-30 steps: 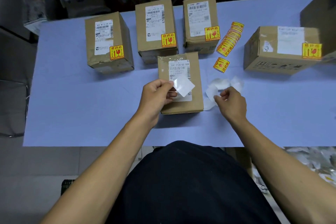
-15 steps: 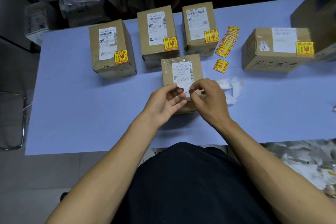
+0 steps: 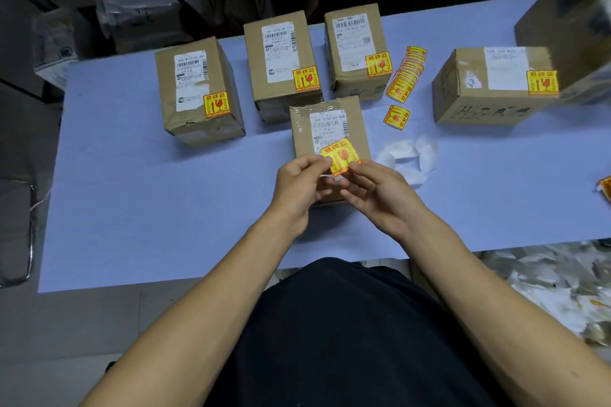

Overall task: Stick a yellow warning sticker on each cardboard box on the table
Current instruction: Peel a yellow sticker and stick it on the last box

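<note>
The person's left hand [image 3: 302, 187] and right hand [image 3: 373, 196] met over the nearest cardboard box [image 3: 330, 129], each pinching an edge of a yellow warning sticker [image 3: 340, 155] held face up just above the box's near end, over the lower part of its white label. That box stood close to the middle of the pale blue table [image 3: 148, 208], with a broad bare stretch of tabletop to its left and between it and the table's near edge. Behind it stood three upright boxes, the left box [image 3: 198, 89], the middle box [image 3: 281, 63] and the right box [image 3: 355, 49], each already bearing a yellow sticker at its lower right corner. A wider box [image 3: 486, 86] lay well to the right, also stickered. Between it and the row lay a fanned stack of stickers [image 3: 405, 74] and a single loose sticker [image 3: 396, 117]. Crumpled white backing papers [image 3: 410, 155] lay just right of the nearest box. Whether any box held anything could not be told, all being sealed.
</note>
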The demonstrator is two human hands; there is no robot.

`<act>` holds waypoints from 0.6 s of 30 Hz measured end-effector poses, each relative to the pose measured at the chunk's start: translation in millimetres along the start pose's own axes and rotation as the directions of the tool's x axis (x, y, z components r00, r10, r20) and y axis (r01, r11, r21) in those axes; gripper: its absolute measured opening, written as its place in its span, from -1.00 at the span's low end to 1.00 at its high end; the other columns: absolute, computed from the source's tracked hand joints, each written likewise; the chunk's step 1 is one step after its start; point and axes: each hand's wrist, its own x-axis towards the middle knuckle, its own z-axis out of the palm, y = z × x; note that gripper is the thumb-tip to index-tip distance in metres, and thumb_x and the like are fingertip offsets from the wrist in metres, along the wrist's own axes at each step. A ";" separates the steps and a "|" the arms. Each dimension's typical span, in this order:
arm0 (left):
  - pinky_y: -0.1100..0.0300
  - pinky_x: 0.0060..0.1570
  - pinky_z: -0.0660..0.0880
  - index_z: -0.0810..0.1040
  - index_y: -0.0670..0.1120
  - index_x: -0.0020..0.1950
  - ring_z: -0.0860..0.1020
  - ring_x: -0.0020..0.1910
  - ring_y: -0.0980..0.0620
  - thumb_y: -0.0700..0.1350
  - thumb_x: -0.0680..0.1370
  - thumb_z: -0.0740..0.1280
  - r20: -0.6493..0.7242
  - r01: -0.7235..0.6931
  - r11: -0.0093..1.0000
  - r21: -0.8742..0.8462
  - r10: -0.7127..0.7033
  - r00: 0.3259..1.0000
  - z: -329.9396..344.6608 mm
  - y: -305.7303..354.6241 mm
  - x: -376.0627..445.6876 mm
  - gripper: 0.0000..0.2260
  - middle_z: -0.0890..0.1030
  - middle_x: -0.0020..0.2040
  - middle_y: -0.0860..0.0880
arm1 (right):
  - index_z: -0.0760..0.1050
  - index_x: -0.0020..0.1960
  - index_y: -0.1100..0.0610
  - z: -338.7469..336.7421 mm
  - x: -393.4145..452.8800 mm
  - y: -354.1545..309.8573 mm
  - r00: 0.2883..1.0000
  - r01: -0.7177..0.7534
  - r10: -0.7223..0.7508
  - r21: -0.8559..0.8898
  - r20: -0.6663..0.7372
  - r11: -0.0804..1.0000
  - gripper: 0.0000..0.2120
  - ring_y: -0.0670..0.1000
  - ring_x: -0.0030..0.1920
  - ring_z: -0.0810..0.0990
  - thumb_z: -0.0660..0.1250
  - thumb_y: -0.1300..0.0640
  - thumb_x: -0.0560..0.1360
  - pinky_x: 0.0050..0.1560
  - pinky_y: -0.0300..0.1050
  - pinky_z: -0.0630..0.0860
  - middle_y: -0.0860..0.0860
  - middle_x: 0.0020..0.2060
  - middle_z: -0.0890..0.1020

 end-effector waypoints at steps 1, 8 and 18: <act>0.23 -0.27 0.52 0.59 -0.11 -0.15 0.56 -0.35 0.11 -0.20 0.59 0.36 -0.013 -0.032 0.998 0.063 0.033 0.999 -0.1 -1.1 1.3 -0.88 0.59 -0.27 -0.05 | 0.59 -0.06 0.16 -1.2 -1.1 0.1 0.999 0.021 -0.023 -0.067 -0.022 0.998 -0.93 -0.05 -0.25 0.69 0.34 0.22 0.58 -0.20 -0.19 0.64 0.04 -0.26 0.70; 0.22 -0.23 0.55 0.63 -0.07 -0.21 0.56 -0.33 0.11 -0.19 0.56 0.40 0.057 -0.109 0.950 0.292 0.097 0.994 1.4 -9.6 4.3 -0.86 0.63 -0.29 -0.02 | 0.55 -0.03 0.12 -16.7 -4.5 0.7 0.944 0.194 -0.300 -0.504 -0.136 0.841 -0.95 -0.15 -0.26 0.64 0.35 0.14 0.58 -0.16 -0.20 0.61 -0.03 -0.21 0.66; 0.05 -0.18 0.63 0.66 -0.08 -0.25 0.61 -0.37 0.03 -0.14 0.50 0.40 0.094 -0.203 0.703 0.681 0.191 0.977 8.5 -15.2 18.8 -0.87 0.66 -0.35 -0.01 | 0.58 -0.18 0.13 -45.6 9.8 3.2 0.919 0.176 -0.377 -0.739 -0.113 0.651 -0.89 -0.16 -0.29 0.53 0.36 0.16 0.52 -0.24 -0.31 0.49 -0.09 -0.33 0.61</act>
